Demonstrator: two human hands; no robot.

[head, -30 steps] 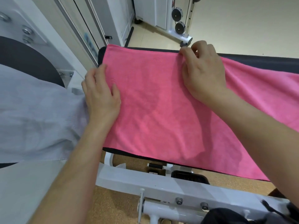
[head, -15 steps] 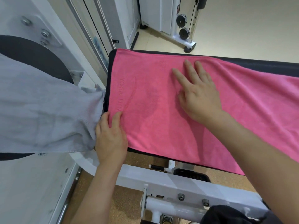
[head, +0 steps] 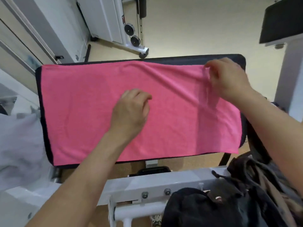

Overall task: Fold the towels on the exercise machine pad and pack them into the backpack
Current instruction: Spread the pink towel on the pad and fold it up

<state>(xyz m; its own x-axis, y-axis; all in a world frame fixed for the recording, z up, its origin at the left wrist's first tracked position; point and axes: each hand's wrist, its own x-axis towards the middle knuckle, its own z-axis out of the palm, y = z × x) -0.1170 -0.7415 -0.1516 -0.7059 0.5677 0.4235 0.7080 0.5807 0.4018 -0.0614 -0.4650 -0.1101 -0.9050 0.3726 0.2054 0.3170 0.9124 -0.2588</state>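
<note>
A pink towel (head: 91, 108) lies spread flat over the black exercise machine pad (head: 188, 58), covering almost all of it. My left hand (head: 131, 112) hovers over the middle of the towel with its fingers curled and nothing in them. My right hand (head: 227, 79) pinches the towel's far right edge and lifts it, so a fold of cloth hangs from the fingers. A grey towel (head: 19, 145) lies at the left, off the pad's end. The black backpack (head: 221, 203) sits at the lower right, below the pad.
The machine's white frame (head: 147, 184) with bolts runs under the pad. A cable machine with black pulleys (head: 132, 36) stands beyond on the beige floor. Another black pad on a white post (head: 282, 23) rises at the far right.
The view has swung to the right. My left hand left the towel's near left corner and came to its middle. My right hand went from pressing flat to pinching the far right edge.
</note>
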